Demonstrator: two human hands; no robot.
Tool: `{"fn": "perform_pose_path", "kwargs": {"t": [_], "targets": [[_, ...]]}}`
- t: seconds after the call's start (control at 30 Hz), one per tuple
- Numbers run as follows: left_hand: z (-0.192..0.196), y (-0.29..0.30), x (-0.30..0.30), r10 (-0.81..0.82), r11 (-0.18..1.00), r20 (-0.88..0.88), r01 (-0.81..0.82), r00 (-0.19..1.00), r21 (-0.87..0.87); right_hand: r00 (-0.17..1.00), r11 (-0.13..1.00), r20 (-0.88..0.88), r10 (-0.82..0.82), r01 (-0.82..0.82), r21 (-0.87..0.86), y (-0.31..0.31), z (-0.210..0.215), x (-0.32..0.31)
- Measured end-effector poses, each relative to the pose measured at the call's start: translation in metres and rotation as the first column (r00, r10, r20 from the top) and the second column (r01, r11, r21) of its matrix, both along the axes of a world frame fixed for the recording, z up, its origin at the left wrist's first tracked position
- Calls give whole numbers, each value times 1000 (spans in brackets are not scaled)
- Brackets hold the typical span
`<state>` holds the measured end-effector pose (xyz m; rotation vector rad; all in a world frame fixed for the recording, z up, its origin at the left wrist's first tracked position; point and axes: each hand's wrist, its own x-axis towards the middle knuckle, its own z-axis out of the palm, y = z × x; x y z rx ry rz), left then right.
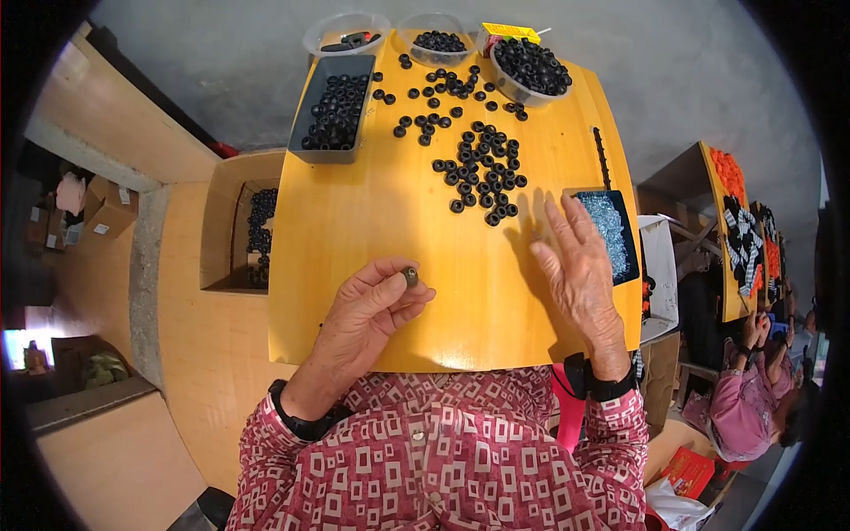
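Note:
My left hand (367, 305) is over the near part of the yellow table, closed on a small dark round part (410, 276) pinched between thumb and fingers. My right hand (580, 270) hovers at the right side with fingers spread and nothing visible in it. Its fingertips are beside a dark tray (630, 252) holding many small clear bluish pieces (606, 221). Beyond both hands lies a loose group of black round parts (488, 162) with holes, on the tabletop. More of these are scattered farther back.
At the back left stands a grey bin (328, 157) of black parts. Bowls of black parts (531, 66) line the far edge, near a yellow box (509, 33). A thin black strip (602, 159) lies at right. A cardboard box (226, 226) stands left; another person (753, 407) sits far right.

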<state>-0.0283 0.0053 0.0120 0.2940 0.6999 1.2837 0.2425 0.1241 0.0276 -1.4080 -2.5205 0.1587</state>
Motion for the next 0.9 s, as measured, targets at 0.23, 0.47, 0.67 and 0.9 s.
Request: {"fn": "perform_pose_path", "kwargs": {"t": [0.23,0.47,0.67,0.9], "targets": [[1,0,2,5,1000,-2,-5,1000,-20,983,993,155,100,-88,-83,-30,-27,-4],[1,-2,2,-3,1000,11,4,1000,-31,984,996,167,58,-69,57,-17,-15,-23],[0,-1,2,-9,1000,21,10,1000,-25,985,991,112,133,-131,-26,-2,-32,-60],[0,0,0,-13,1000,26,14,1000,-28,985,993,126,114,-114,-5,-5,-35,-86]]}}
